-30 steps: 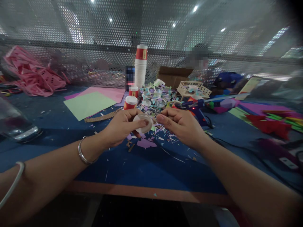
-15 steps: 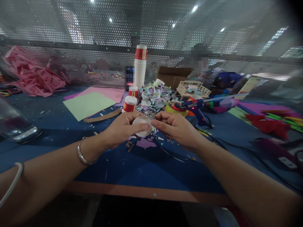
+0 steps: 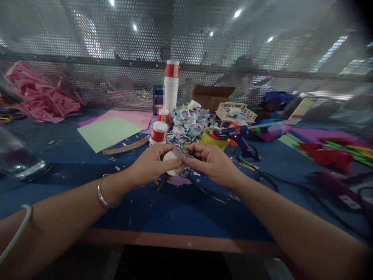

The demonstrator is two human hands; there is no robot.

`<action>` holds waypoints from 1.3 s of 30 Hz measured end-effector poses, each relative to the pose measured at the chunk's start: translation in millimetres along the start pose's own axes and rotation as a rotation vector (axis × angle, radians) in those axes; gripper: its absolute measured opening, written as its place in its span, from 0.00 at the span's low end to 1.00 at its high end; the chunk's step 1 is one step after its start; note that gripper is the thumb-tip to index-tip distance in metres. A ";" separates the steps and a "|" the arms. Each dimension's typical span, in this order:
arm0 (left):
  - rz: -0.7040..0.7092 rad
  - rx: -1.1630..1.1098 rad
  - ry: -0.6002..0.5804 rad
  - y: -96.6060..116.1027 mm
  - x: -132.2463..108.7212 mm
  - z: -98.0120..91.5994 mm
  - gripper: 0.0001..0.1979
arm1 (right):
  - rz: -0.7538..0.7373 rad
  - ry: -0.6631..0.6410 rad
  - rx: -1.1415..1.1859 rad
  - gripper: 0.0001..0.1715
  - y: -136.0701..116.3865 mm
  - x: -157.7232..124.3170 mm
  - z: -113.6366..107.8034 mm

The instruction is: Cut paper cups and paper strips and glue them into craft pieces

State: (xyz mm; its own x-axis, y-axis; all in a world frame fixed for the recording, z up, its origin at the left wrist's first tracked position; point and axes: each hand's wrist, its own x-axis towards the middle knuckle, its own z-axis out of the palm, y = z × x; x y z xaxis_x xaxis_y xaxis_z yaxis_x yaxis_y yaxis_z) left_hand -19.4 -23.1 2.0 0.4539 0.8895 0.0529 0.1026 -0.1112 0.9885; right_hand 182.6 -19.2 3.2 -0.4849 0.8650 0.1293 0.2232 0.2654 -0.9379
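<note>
My left hand (image 3: 154, 164) is closed around a small white paper cup (image 3: 171, 163), thumb on its pale round face. Close on its right, my right hand (image 3: 214, 163) grips slim silvery metal scissors (image 3: 182, 149). Their blades point up and left beside the cup's far edge, and the handles are mostly hidden by my fingers. The two thumbs nearly meet at the cup's right side. Just beyond my left hand stands a red-and-white paper cup (image 3: 159, 133). A purple paper scrap (image 3: 179, 180) lies below the hands.
Behind stands a tall stack of paper cups (image 3: 171, 91), beside a pile of cut cup pieces (image 3: 194, 120). A glue gun (image 3: 240, 136) rests on yellow tape (image 3: 214, 143), its cord trailing right. Coloured sheets (image 3: 112, 132) and a glass container (image 3: 23, 163) are on the left.
The scissors have come up over the cup's far edge and show more clearly between my hands. The cup's pale face has turned slightly. The whole view has shifted a little.
</note>
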 end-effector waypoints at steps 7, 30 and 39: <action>0.029 0.064 0.022 0.4 0.2 -1.5 0.10 | 0.001 0.058 0.038 0.13 0.4 0.3 2.7; 0.215 0.223 -0.078 1.1 -4.2 -2.1 0.10 | -0.080 0.062 -0.057 0.07 -2.8 -1.7 0.7; 0.197 0.257 0.025 -0.5 0.2 -8.4 0.09 | -0.083 0.062 -0.136 0.08 -3.8 -4.0 -0.2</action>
State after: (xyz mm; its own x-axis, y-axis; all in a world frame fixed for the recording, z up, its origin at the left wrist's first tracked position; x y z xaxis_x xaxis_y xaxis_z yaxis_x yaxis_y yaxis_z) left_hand -26.8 -19.1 2.7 0.4655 0.8500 0.2464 0.2368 -0.3879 0.8908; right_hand 183.8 -23.7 6.3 -0.4538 0.8615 0.2279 0.2990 0.3881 -0.8718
